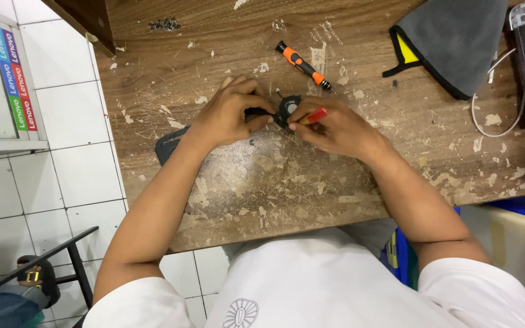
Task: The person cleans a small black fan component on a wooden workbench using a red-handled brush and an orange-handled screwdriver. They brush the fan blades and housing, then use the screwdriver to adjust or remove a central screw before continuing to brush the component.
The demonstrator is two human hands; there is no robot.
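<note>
On the worn wooden table, left hand pinches a small black fan; right hand grips, seemingly, a red-handled tool.

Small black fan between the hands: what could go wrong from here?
1. The red-tipped tool in the right hand could slip off the small black fan and jab the left hand, which pinches the fan close by.
2. The loose screws near the table edge could roll off.

Bright, even overhead light, soft shadows under the hands (edges bend slightly), focus mostly sharp.
</note>
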